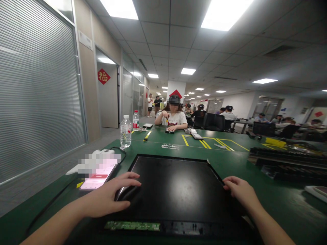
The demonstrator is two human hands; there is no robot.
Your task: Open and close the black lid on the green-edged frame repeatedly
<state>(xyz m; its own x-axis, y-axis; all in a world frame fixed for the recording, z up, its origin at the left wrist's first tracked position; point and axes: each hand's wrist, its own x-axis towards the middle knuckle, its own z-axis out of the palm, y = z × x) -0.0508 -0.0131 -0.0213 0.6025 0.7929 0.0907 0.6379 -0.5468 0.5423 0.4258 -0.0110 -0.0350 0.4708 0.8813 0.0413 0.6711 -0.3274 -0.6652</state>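
Black panel (176,190) lies between 2 hands: left hand (109,199) flat on its left edge, right hand (240,190) loosely curled at its right edge; green table (230,163) beyond.

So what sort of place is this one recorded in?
Likely an open-plan electronics workshop or assembly floor: long green bench with yellow tape marks, a black panel with an exposed circuit strip under the person's left hand and right hand, and other people seated working at benches behind.
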